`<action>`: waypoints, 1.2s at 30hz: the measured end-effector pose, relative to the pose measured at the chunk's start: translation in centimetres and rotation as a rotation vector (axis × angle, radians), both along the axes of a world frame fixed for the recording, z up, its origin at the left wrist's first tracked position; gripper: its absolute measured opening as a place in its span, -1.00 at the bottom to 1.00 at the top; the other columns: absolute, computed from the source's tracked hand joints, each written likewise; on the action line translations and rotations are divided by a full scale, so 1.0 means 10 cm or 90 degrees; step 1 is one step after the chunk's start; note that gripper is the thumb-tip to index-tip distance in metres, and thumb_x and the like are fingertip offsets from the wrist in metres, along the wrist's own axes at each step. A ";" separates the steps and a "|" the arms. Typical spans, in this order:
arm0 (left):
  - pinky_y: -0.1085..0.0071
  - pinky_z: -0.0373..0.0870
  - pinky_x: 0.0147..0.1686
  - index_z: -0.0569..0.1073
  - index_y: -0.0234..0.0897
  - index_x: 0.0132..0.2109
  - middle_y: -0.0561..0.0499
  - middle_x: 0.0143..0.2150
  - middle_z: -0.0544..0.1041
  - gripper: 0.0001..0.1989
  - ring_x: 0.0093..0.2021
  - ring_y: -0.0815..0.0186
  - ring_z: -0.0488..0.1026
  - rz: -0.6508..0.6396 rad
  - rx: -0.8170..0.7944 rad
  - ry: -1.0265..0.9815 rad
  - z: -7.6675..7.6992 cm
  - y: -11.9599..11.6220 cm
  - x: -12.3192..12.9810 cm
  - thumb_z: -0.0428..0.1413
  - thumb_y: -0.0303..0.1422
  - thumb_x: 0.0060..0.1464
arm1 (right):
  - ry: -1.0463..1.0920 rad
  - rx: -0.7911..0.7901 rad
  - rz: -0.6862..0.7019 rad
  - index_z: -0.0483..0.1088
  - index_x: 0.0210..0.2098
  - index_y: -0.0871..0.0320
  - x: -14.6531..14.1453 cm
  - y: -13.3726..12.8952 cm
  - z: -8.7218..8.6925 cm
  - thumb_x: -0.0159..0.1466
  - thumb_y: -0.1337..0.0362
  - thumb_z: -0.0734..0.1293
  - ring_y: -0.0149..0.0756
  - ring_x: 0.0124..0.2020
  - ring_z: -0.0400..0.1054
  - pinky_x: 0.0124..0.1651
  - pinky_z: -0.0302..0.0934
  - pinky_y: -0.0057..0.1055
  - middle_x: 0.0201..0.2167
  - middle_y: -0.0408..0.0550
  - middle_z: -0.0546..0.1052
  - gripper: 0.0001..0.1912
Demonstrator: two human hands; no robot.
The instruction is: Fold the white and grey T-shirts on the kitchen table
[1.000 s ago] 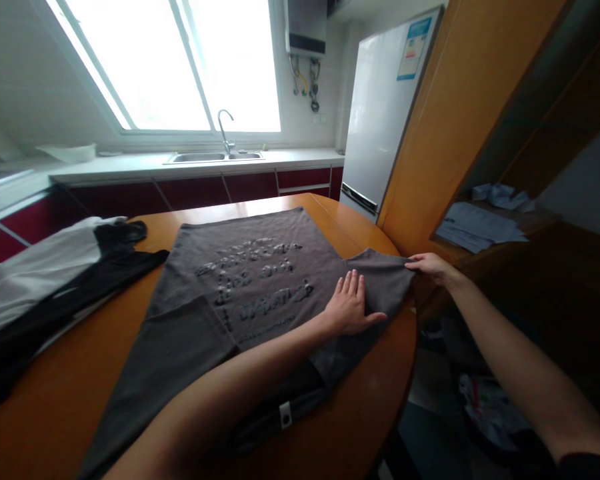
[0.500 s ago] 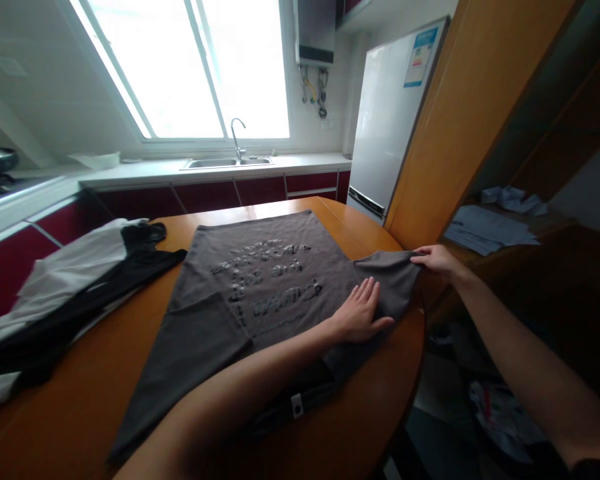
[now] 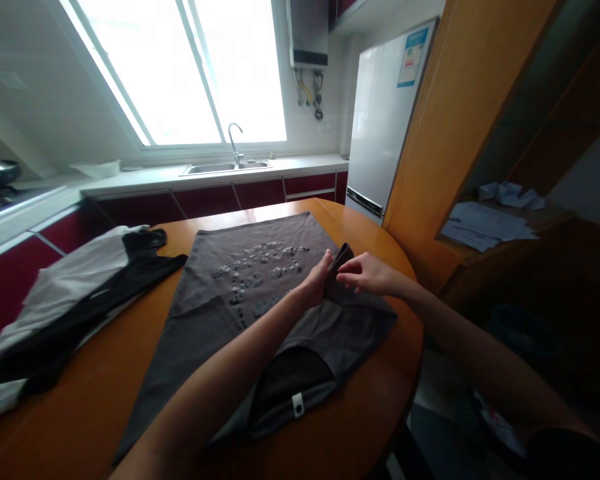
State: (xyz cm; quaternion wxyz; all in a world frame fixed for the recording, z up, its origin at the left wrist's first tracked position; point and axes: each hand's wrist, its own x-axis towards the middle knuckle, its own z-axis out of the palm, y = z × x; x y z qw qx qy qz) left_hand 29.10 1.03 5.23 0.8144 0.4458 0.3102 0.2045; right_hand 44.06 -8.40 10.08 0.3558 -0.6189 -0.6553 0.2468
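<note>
A dark grey shirt point(image 3: 200, 340) with shiny raised lettering lies spread on the wooden table point(image 3: 380, 393). Its neckline, with a white tag point(image 3: 298, 405), faces the near edge. The sleeve on the right is folded inward over the body, its end raised in a small fold point(image 3: 341, 256). My left hand point(image 3: 319, 280) is closed round that sleeve from the left, thumb up. Just to the right, my right hand point(image 3: 365, 273) has its fingers curled close to the same fold; whether they pinch cloth is hard to tell.
Black and white clothes point(image 3: 80, 293) lie on the table's left side. Beyond the table are a counter with a sink point(image 3: 210, 169) and a fridge point(image 3: 380, 120). Papers point(image 3: 485, 223) rest on a shelf at the right.
The right sleeve, earlier stretched out to the right, now lies folded inward. My right hand has moved left with it, and my left hand has gone from lying flat to gripping the sleeve.
</note>
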 end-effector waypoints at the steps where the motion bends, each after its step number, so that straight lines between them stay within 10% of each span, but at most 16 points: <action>1: 0.31 0.56 -0.25 0.37 -0.32 0.23 -0.18 -0.04 0.60 -0.40 -0.23 0.17 0.60 0.009 0.008 0.006 -0.03 -0.01 -0.02 0.03 0.04 0.26 | 0.020 -0.007 -0.003 0.59 -0.22 0.22 0.06 0.06 -0.06 0.24 0.19 0.38 -0.29 -0.43 0.49 -0.43 0.35 -0.48 -0.39 -0.02 0.64 -0.76; 4: 0.38 0.54 -0.22 0.49 -0.36 0.08 -0.16 -0.08 0.62 -0.60 -0.22 0.20 0.60 0.022 0.088 0.038 -0.13 -0.03 -0.04 0.21 -0.28 0.13 | -0.028 0.060 -0.145 0.58 -0.21 0.24 0.41 0.27 -0.31 0.26 0.28 0.31 -0.27 -0.37 0.52 -0.32 0.40 -0.42 -0.35 0.03 0.64 -0.77; 7: 0.36 0.54 -0.15 0.39 -0.30 0.22 -0.14 0.03 0.59 -0.38 -0.10 0.17 0.59 0.047 0.236 0.088 -0.22 -0.01 -0.07 0.20 -0.51 -0.04 | -0.091 0.088 -0.216 0.59 -0.22 0.22 0.71 0.44 -0.60 0.23 0.39 0.26 -0.19 -0.23 0.54 -0.10 0.43 -0.28 -0.25 0.09 0.65 -0.74; 10: 0.38 0.46 0.04 0.26 -0.20 0.36 -0.09 0.22 0.48 -0.16 0.11 0.18 0.50 0.087 0.409 0.139 -0.26 0.05 -0.09 0.13 -0.62 -0.12 | -0.109 0.106 -0.177 0.58 -0.12 0.18 0.79 0.52 -0.85 0.25 0.40 0.24 -0.15 -0.01 0.49 0.14 0.33 -0.17 -0.07 0.10 0.62 -0.68; 16: 0.30 0.34 0.19 0.46 -0.35 0.22 -0.16 0.19 0.51 -0.34 0.15 0.13 0.47 0.017 0.531 0.238 -0.18 0.15 -0.10 0.04 -0.64 -0.09 | -0.126 0.130 -0.083 0.52 0.05 0.16 0.71 0.55 -1.12 0.35 0.24 0.22 -0.17 0.24 0.30 0.34 0.10 -0.14 0.17 0.10 0.49 -0.63; 36: 0.20 0.23 0.29 0.53 -0.32 0.12 -0.17 0.15 0.53 -0.49 0.20 0.06 0.43 0.026 0.680 0.287 -0.30 0.17 -0.14 0.15 -0.57 -0.03 | -0.336 -0.035 -0.076 0.02 0.44 0.14 0.29 -0.10 -0.92 0.46 -0.06 -0.01 -0.11 0.49 -0.26 0.43 -0.33 0.17 0.48 0.05 -0.07 -0.33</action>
